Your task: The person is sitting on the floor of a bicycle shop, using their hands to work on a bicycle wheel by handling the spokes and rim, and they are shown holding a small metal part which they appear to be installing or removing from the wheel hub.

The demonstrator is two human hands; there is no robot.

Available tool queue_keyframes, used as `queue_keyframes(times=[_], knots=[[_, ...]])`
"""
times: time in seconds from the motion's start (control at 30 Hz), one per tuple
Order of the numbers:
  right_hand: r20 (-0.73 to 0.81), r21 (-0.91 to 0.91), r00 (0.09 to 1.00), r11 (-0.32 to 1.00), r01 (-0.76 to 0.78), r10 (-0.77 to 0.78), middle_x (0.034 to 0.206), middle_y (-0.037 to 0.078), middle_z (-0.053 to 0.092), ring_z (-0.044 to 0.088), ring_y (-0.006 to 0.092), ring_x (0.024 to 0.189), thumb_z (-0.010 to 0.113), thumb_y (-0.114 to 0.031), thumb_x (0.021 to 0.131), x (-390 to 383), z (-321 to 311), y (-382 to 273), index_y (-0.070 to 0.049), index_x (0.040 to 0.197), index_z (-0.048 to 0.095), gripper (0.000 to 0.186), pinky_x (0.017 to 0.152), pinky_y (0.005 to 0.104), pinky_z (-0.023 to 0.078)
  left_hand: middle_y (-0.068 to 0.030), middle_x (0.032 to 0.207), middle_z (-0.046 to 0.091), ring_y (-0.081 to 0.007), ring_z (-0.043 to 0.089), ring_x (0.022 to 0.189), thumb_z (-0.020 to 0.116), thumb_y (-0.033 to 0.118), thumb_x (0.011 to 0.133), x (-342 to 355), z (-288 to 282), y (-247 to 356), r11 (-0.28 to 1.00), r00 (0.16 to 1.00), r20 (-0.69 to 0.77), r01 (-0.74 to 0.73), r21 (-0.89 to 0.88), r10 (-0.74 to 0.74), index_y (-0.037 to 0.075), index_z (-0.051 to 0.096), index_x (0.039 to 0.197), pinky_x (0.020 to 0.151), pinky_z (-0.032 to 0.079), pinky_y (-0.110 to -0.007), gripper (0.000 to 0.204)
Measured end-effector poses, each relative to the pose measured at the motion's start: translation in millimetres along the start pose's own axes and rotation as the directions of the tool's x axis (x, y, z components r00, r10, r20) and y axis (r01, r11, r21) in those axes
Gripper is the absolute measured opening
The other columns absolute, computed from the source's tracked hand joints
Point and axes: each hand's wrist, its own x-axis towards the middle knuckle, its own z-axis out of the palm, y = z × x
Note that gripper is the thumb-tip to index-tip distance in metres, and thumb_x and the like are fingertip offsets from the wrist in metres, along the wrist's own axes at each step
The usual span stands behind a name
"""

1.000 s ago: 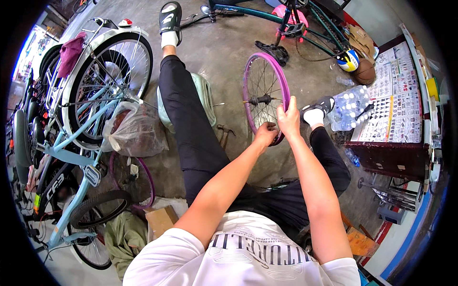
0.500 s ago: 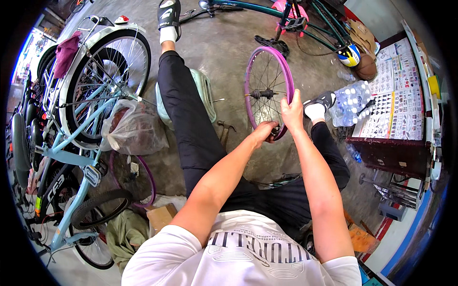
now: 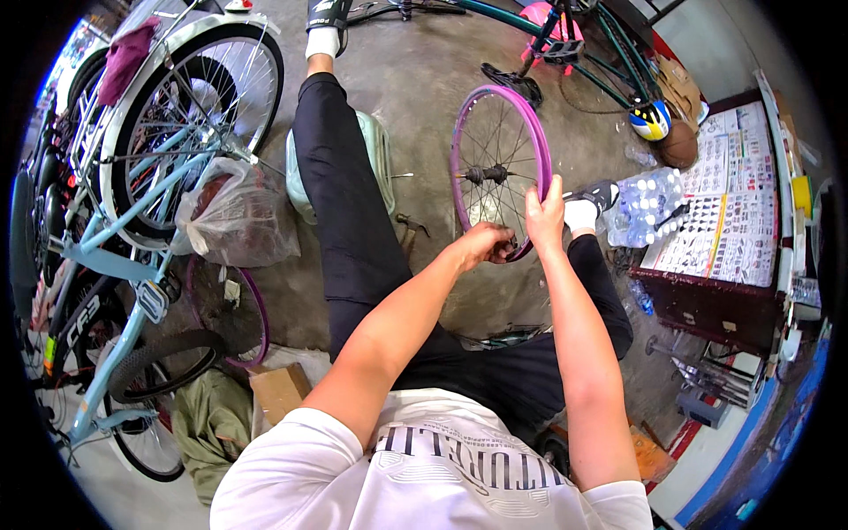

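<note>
Filling the frame from 9 to 11 o'clock: light-blue bike [image 3: 106,265], white-fendered wheel [image 3: 190,115] upright, maroon cloth [image 3: 124,62] draped on its rack. Leaning at 12 to 1 o'clock, green bike [image 3: 565,26] with pink seat [image 3: 543,13]. Spread across the middle, grey concrete floor [image 3: 424,79]; stretched over it, legs in black trousers, left foot at 12 o'clock, right foot in a white sock just right of centre. Standing at 3 o'clock, dark cabinet [image 3: 707,305] topped with printed charts [image 3: 720,212]. Standing upright just above centre, purple rim [image 3: 499,168], spoked, hub in the middle, lower edge between the two hands, right foot just beside it. Lying at 8 o'clock, second purple rim [image 3: 234,309] flat beside a black tyre [image 3: 159,362]. Slumped at 10 o'clock against the blue frame, clear plastic bag [image 3: 234,221]. Resting just right of the rim, pack of water bottles [image 3: 649,208]. Sitting at 7 o'clock, cardboard box [image 3: 278,393] near olive cloth [image 3: 212,424]. Lying at 2 o'clock, blue-and-yellow helmet [image 3: 651,119]. Lying on the floor left of the rim, hammer [image 3: 411,225]. Left hand [image 3: 486,243]: grip curled together at the rim's lower edge, on what cannot be told. Right hand [image 3: 543,216]: grip clamped on the rim's lower right edge, thumb pointing up along it.
</note>
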Motion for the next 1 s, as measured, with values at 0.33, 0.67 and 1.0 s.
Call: queue_keyframes(times=[0.33, 0.67, 1.0], knots=[[-0.107, 0.049, 0.993, 0.997, 0.052, -0.046, 0.092, 0.027, 0.061, 0.060, 0.0476, 0.085, 0.057, -0.019, 0.092, -9.3, -8.0, 16.5, 0.002, 0.115, 0.044, 0.034, 0.078, 0.0497, 0.048, -0.0168, 0.100, 0.074, -0.0272, 0.072, 0.090, 0.080, 0.039, 0.080, 5.5, 18.8, -3.2, 0.719, 0.918, -0.328, 0.073, 0.691, 0.221, 0.000, 0.069, 0.115, 0.082, 0.055, -0.038, 0.053], [-0.014, 0.045, 0.999, 0.998, -0.040, 0.041, 0.089, 0.020, 0.060, 0.059, 0.0323, 0.079, 0.056, -0.017, 0.095, -14.0, -8.2, 10.2, 0.001, 0.112, 0.045, 0.028, 0.076, 0.0425, 0.048, -0.0091, 0.086, 0.068, -0.0172, 0.058, 0.058, 0.067, 0.031, 0.090, 18.0, 20.1, -21.0, 0.981, 0.967, -0.230, -0.070, 0.182, 0.111, -0.001, 0.067, 0.112, 0.051, 0.045, -0.033, 0.039], [-0.049, 0.081, 0.999, 0.997, -0.005, 0.009, 0.084, 0.023, 0.060, 0.061, 0.0430, 0.080, 0.060, -0.018, 0.091, -15.9, 3.1, -8.1, 0.000, 0.104, 0.045, 0.027, 0.074, 0.0500, 0.047, -0.0033, 0.075, 0.059, -0.0128, 0.050, 0.058, 0.066, 0.039, 0.094, -2.1, 14.8, -22.6, 0.976, 0.958, -0.221, -0.151, 0.155, 0.184, 0.003, 0.066, 0.101, 0.055, 0.044, -0.030, 0.037]])
